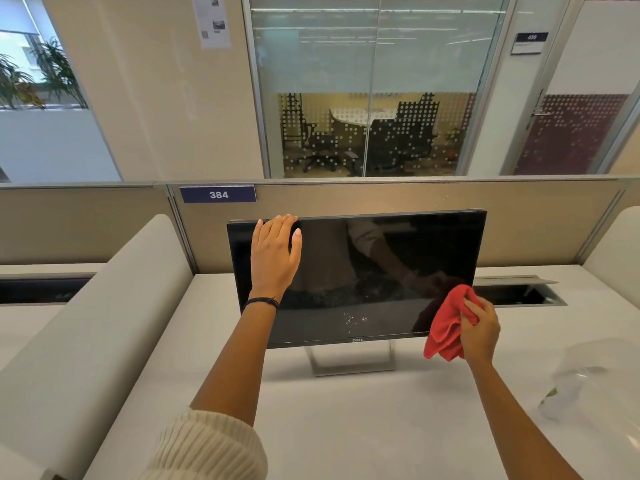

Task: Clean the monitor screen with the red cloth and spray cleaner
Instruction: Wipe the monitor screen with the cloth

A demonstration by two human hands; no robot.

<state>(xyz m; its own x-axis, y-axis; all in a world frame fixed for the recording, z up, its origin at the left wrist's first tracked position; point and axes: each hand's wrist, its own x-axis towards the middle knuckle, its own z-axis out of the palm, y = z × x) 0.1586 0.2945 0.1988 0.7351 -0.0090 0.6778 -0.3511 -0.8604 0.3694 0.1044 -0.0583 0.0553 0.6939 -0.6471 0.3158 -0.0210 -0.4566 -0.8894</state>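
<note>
Red microfibre, bunched into a loose wad, fills the right hand (479,332), whose fingers are closed around the red cloth (446,327). The cloth sits at the lower right corner of the Dell monitor (356,271), its upper folds over the edge of the dark glass and its lower folds hanging below the bottom bezel. Whether the fabric actually presses on the glass cannot be told.

The monitor stands upright on a silver stand (351,358) near the middle of the white desk (346,427), with its back to a beige partition (381,199). Its screen is off and mirrors the person's arm and the cloth. A small cluster of spray droplets (353,320) clings to the lower centre of the screen, just above the bezel logo.

The left hand (275,254) lies flat and open against the monitor's upper left area, fingers over the top edge, holding nothing. A dark braided band (261,302) circles that wrist, and a cream ribbed sleeve (207,448) is pushed up the forearm.

Right of the monitor, near the desk's edge, lies a crumpled clear plastic bag (588,379). Above the monitor's left corner, a blue plate on the partition reads 384 (218,194).
</note>
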